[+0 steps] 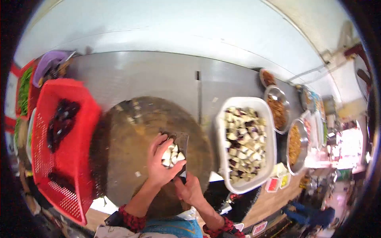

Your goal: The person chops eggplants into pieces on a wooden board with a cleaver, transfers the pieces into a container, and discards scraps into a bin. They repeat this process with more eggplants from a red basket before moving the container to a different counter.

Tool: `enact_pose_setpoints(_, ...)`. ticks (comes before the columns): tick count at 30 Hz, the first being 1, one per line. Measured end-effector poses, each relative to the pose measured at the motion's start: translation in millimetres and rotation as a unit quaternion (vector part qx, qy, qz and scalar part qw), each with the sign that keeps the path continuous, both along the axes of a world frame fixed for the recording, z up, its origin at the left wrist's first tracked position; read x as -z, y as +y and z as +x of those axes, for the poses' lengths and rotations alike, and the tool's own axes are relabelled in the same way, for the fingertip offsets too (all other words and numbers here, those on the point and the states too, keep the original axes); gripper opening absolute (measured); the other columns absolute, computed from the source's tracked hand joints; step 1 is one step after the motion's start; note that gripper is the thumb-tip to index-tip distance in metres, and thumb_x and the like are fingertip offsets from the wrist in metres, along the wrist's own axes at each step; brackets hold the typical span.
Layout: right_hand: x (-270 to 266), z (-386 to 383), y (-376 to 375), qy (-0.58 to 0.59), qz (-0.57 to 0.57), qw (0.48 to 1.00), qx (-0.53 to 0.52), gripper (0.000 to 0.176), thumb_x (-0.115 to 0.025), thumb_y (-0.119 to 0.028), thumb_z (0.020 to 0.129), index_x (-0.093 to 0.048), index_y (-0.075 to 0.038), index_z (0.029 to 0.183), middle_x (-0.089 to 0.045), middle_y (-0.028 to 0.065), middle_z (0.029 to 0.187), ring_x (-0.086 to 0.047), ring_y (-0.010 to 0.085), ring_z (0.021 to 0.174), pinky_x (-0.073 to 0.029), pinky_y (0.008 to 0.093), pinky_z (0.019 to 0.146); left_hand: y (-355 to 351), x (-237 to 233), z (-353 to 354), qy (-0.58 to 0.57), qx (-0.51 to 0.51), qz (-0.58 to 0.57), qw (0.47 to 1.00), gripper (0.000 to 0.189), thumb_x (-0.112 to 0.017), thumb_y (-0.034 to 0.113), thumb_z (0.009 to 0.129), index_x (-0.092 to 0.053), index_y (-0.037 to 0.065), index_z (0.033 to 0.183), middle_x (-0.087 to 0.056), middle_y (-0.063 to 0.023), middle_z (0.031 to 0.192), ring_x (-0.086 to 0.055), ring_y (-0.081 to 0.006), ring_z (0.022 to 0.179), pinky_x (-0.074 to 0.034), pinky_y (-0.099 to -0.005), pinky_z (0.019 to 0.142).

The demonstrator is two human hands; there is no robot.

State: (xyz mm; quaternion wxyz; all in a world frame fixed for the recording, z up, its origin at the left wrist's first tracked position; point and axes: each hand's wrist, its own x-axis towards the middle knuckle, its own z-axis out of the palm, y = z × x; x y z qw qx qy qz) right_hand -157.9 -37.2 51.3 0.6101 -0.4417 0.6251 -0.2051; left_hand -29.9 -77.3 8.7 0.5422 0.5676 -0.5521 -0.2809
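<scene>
My left hand point(159, 168) is cupped around a small heap of diced eggplant point(173, 156), pale cubes that sit against the blade of a cleaver point(182, 141). My right hand point(191, 190) is closed on the cleaver's handle, just below and to the right of my left. Both hands are over the right part of a large round wooden chopping block point(127, 158), which has a few stray bits on it. To the right stands a white tub point(250, 186) filled with more eggplant cubes point(245, 146), some with purple skin.
A red plastic basket point(85, 146) with dark purple eggplants point(63, 121) stands left of the block. Metal bowls of brown food point(276, 109) and yellowish food point(294, 144) line the right side. Another person point(313, 215) is at the lower right. A wall runs behind the steel counter point(166, 71).
</scene>
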Motion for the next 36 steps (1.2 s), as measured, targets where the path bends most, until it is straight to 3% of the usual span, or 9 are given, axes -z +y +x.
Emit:
enact_pose_setpoints(4,-42,-60,11,0.089,-0.215,0.971,0.047,0.022,-0.055,-0.012,0.089,-0.053,0.000,0.108,-0.058,0.0088,0.061,-0.057,0.0163,0.050,-0.045,0.0340,0.046,-26,-46,-76,0.021,0.071,-0.125,0.989,0.057,-0.080,0.021,0.065,-0.059,0.005,0.115,-0.051,-0.0184,0.125,-0.047,-0.0388,0.120,-0.040,-0.0464,0.100)
enact_pose_setpoints(14,-97,-200,24,0.455,-0.274,0.822,0.208,0.019,-0.056,-0.014,0.088,-0.054,0.003,0.097,-0.064,0.0233,0.074,-0.064,0.0406,0.068,-0.050,0.0462,0.060,-44,-65,-166,0.062,0.084,-0.091,0.990,0.047,-0.066,0.000,0.076,-0.055,-0.001,0.122,-0.054,-0.0189,0.125,-0.049,-0.0313,0.122,-0.038,-0.0401,0.103)
enact_pose_setpoints(20,-55,-237,51,0.287,-0.162,0.893,0.306,0.023,-0.059,-0.009,0.085,-0.057,0.000,0.106,-0.066,0.0195,0.081,-0.067,0.0349,0.073,-0.051,0.0431,0.067,29,-46,-19,-0.416,-0.061,0.072,0.904,0.034,-0.067,0.011,0.080,-0.058,0.003,0.111,-0.051,-0.0186,0.120,-0.050,-0.0363,0.109,-0.041,-0.0447,0.095)
enact_pose_setpoints(23,-47,-229,55,0.277,-0.204,0.907,0.242,0.028,-0.057,-0.016,0.088,-0.054,-0.001,0.112,-0.063,0.0277,0.083,-0.064,0.0429,0.079,-0.050,0.0475,0.065,77,1,36,-0.436,-0.123,0.183,0.872,0.026,-0.065,0.010,0.081,-0.057,0.000,0.103,-0.054,-0.0232,0.105,-0.055,-0.0357,0.099,-0.045,-0.0417,0.085)
enact_pose_setpoints(24,-51,-222,53,0.267,-0.182,0.918,0.231,0.028,-0.056,-0.016,0.090,-0.052,0.000,0.113,-0.062,0.0284,0.080,-0.063,0.0440,0.077,-0.049,0.0482,0.063,92,-37,29,-0.021,0.010,0.278,0.960,0.062,-0.055,0.034,0.093,-0.028,0.008,0.143,-0.034,-0.0146,0.147,-0.032,-0.0320,0.134,-0.039,-0.0501,0.102)
enact_pose_setpoints(25,-37,-222,55,0.232,-0.217,0.925,0.211,0.027,-0.055,-0.016,0.090,-0.050,0.001,0.112,-0.061,0.0280,0.075,-0.063,0.0448,0.073,-0.049,0.0480,0.060,94,-32,28,-0.468,-0.021,0.326,0.821,0.041,-0.054,0.029,0.094,-0.053,0.002,0.125,-0.054,-0.0184,0.127,-0.053,-0.0376,0.110,-0.046,-0.0414,0.093)
enact_pose_setpoints(31,-46,-203,51,0.197,-0.252,0.922,0.218,0.029,-0.056,-0.015,0.089,-0.047,0.003,0.110,-0.057,0.0276,0.065,-0.061,0.0449,0.066,-0.047,0.0507,0.059,84,-14,8,-0.401,-0.003,0.237,0.885,0.030,-0.054,0.022,0.093,-0.058,0.002,0.115,-0.059,-0.0195,0.113,-0.056,-0.0359,0.101,-0.047,-0.0431,0.087)
enact_pose_setpoints(34,-54,-208,51,0.177,-0.264,0.924,0.210,0.030,-0.056,-0.016,0.089,-0.047,0.003,0.111,-0.058,0.0279,0.067,-0.060,0.0462,0.067,-0.046,0.0512,0.058,73,-30,-21,-0.561,0.081,0.200,0.799,0.020,-0.059,0.017,0.091,-0.062,0.003,0.105,-0.061,-0.0202,0.105,-0.057,-0.0339,0.099,-0.048,-0.0407,0.084)
enact_pose_setpoints(36,-50,-212,56,0.195,-0.277,0.911,0.235,0.029,-0.057,-0.016,0.089,-0.048,0.001,0.111,-0.059,0.0273,0.069,-0.059,0.0474,0.068,-0.047,0.0504,0.059,79,-55,-27,-0.415,0.074,0.205,0.884,0.014,-0.059,0.015,0.090,-0.063,0.004,0.099,-0.061,-0.0187,0.104,-0.057,-0.0324,0.097,-0.048,-0.0385,0.082)
